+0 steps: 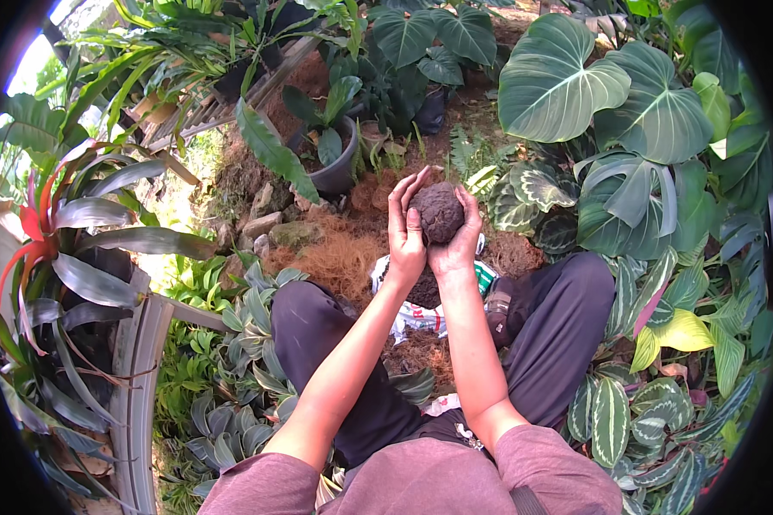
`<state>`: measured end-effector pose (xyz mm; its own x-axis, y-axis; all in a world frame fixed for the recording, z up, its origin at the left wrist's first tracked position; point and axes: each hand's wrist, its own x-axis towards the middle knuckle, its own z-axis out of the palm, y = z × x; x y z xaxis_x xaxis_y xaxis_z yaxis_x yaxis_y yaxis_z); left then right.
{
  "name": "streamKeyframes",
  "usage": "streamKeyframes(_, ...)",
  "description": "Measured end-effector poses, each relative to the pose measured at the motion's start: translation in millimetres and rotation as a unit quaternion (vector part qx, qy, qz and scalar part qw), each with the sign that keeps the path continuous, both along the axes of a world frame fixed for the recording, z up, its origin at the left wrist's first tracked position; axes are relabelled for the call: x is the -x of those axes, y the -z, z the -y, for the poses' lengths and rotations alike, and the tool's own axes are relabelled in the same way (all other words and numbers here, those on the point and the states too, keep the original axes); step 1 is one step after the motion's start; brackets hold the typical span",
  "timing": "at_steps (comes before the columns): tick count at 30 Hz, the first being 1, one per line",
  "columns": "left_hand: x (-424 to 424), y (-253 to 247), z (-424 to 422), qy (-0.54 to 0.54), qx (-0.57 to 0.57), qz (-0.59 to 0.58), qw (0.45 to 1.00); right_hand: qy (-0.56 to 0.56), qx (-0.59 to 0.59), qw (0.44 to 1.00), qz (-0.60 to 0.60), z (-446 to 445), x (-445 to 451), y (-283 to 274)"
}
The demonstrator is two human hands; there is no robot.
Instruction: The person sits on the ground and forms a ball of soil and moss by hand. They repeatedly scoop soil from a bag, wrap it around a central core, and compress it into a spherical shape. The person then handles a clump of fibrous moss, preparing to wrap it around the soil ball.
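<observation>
A round ball of dark soil (437, 212) rests between my two cupped hands, held out in front of my knees. My left hand (406, 235) supports its left side, thumb upright against it and fingers spread along the far side. From the right and below, my right hand (458, 248) cups the ball. Beneath my wrists stands an opened white plastic bag (419, 317) with printed writing and a green patch; dark loose soil (425, 293) shows inside it. My forearms hide part of the bag.
Brown coir fibre (341, 254) lies on the ground left of the bag, near several stones (262, 225). A grey plant pot (335, 161) stands beyond. Large-leaved plants (560, 84) crowd the right side. A red-centred bromeliad (45, 238) and a pale rail (143, 360) are at left.
</observation>
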<state>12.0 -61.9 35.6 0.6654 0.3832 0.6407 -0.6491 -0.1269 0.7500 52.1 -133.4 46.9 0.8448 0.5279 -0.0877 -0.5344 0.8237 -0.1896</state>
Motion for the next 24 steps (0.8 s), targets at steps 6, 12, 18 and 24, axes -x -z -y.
streamKeyframes(6,6,-13,17,-0.016,0.052,-0.028,0.998,0.014,-0.005,0.999,-0.031,-2,3,-4)
streamKeyframes(12,4,-11,8,-0.001,0.015,-0.011,1.000,0.029,-0.014,0.999,-0.038,-3,4,4)
streamKeyframes(18,1,-4,6,-0.001,-0.027,-0.001,1.000,0.016,-0.030,0.998,-0.052,-2,-1,11)
streamKeyframes(24,6,-9,8,0.010,0.019,-0.008,1.000,0.019,-0.019,0.999,-0.043,-1,5,2)
